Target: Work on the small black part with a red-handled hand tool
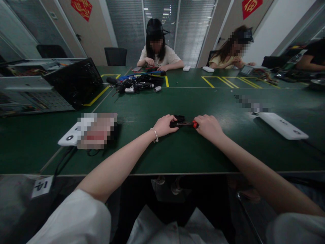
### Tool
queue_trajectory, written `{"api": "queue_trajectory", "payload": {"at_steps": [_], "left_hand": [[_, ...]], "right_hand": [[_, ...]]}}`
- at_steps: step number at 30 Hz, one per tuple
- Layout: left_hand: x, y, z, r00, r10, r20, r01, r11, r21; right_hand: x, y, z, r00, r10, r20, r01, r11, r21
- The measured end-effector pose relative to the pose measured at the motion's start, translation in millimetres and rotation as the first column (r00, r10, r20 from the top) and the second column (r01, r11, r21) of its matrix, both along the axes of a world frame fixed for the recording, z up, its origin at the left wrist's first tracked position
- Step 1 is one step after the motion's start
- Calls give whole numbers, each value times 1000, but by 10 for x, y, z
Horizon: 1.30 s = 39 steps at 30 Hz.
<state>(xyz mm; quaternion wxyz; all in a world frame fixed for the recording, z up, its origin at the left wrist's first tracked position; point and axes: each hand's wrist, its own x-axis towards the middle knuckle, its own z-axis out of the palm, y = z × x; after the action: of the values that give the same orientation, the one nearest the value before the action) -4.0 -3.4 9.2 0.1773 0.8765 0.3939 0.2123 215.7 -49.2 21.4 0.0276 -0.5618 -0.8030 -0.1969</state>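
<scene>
Pinching a black part (180, 118) at the table (162, 156), the left hand (164, 126) steadied it; the right hand (209, 126) clasped a red-handled tool (195, 124) reaching it. Work seemed under way, unfinished; any result was unclear.

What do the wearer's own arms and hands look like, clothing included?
The left hand wears a thin, pale bracelet at the wrist; the right hand shows none. Both are ungloved. Loose, whitish short sleeves end near the elbows.
</scene>
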Motion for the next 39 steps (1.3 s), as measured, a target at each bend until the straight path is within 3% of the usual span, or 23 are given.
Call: {"api": "queue_trajectory", "payload": {"at_steps": [13, 22, 39], "left_hand": [[9, -1, 0, 1000, 7, -14, -7, 1000, -2], [-1, -1, 2, 1000, -2, -7, 2, 1000, 3], [0, -5, 15, 1000, 2, -17, -3, 1000, -9]], "right_hand": [[-6, 32, -18, 999, -42, -21, 40, 997, -69], [3, -5, 13, 1000, 2, 9, -2, 1000, 7], [-22, -4, 1, 999, -33, 9, 33, 999, -19]]}}
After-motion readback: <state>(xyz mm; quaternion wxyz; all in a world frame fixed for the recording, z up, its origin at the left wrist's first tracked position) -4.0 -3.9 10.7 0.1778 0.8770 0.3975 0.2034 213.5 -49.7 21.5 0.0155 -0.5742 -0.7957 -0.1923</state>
